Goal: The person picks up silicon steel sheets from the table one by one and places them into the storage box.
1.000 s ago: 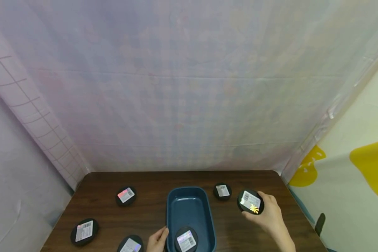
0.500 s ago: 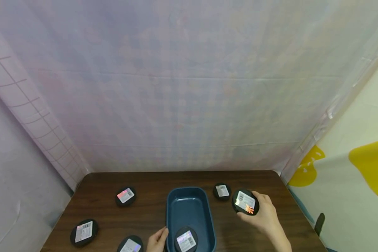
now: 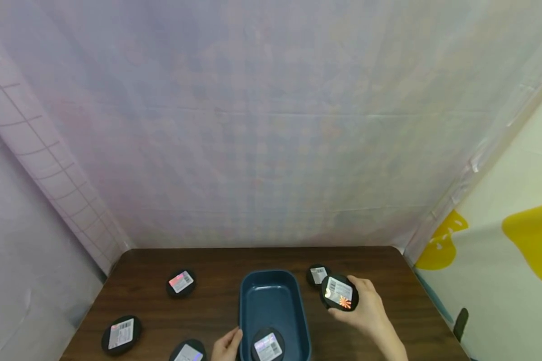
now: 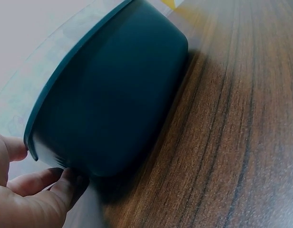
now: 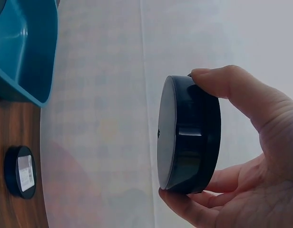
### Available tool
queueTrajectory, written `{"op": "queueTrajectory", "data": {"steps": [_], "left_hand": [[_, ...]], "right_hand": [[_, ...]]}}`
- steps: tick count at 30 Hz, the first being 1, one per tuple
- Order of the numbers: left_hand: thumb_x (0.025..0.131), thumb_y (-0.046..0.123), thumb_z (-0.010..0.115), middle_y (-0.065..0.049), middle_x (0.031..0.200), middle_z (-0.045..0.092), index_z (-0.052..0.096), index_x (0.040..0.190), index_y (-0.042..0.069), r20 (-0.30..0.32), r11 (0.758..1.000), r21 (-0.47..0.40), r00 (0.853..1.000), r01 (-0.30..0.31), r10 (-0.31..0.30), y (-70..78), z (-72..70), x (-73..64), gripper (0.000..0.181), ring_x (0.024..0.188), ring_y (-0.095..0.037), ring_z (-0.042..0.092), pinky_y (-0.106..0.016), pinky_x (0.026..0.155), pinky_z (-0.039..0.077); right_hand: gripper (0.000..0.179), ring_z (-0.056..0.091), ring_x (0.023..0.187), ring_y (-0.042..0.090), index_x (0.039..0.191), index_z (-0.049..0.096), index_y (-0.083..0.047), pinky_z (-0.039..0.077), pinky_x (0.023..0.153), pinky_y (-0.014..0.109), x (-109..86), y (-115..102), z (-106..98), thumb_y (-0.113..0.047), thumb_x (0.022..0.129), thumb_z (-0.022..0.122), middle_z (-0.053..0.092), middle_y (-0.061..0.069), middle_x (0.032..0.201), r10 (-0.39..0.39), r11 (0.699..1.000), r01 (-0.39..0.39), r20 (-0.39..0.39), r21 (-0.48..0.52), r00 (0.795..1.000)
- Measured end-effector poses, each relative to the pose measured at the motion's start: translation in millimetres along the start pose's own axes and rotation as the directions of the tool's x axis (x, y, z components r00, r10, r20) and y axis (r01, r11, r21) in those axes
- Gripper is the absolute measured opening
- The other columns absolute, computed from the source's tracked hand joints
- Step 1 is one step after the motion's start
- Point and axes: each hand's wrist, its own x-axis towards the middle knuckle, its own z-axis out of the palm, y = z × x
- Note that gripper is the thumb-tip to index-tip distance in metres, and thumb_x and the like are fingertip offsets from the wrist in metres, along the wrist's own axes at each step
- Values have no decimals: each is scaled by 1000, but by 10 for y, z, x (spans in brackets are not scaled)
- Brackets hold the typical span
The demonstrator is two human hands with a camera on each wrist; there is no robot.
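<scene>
My right hand [image 3: 366,313] pinches a round black puck [image 3: 339,293] by its edges, thumb on one side and fingers on the other. A white barcode label with a shiny orange burst covers its top; the right wrist view shows the thick puck [image 5: 196,137] with a pale face opposite the black one. My left hand [image 3: 226,346] grips the near left rim of a deep teal plastic tray [image 3: 273,303]. Another labelled puck [image 3: 268,347] lies in the tray's near end. In the left wrist view, thumb and fingers hold the tray's lip and outer wall [image 4: 113,95].
Behind the held puck, partly covered by it, lies another puck [image 3: 316,274]. Left of the tray are a far puck [image 3: 180,283], one at the left [image 3: 121,335] and one cut off at the near edge [image 3: 187,352]. Cloth sheets [image 3: 262,150] surround the wooden table [image 3: 226,258].
My right hand has moved left with the held puck, which now overlaps the puck at the back right in the head view. The left hand and tray stay put.
</scene>
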Motion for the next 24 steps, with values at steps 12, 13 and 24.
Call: {"op": "queueTrajectory", "data": {"steps": [12, 13, 24], "left_hand": [[95, 18, 53, -31, 112, 60, 56, 114, -18, 12, 1000, -3, 1000, -15, 15, 33, -13, -19, 41, 100, -26, 59, -24, 81, 47], [95, 18, 53, -31, 112, 60, 56, 114, -18, 15, 1000, -4, 1000, -20, 20, 35, -15, -20, 41, 99, -25, 59, -24, 81, 48], [95, 16, 54, -32, 112, 59, 55, 114, -20, 17, 999, -42, 999, -29, 30, 44, -18, -30, 40, 94, -12, 59, -19, 80, 46]], "right_hand": [[80, 56, 89, 26, 115, 56, 9, 48, 76, 42, 29, -101, 190, -23, 50, 90, 56, 15, 104, -61, 997, 60, 28, 47, 998], [80, 56, 89, 27, 115, 56, 9, 48, 77, 42, 31, -109, 205, -23, 50, 90, 56, 15, 104, -59, 997, 57, 33, 51, 998], [82, 55, 91, 26, 116, 56, 9, 48, 79, 42, 63, -194, 351, -22, 48, 90, 56, 13, 104, -85, 995, 82, 44, 60, 995]]}}
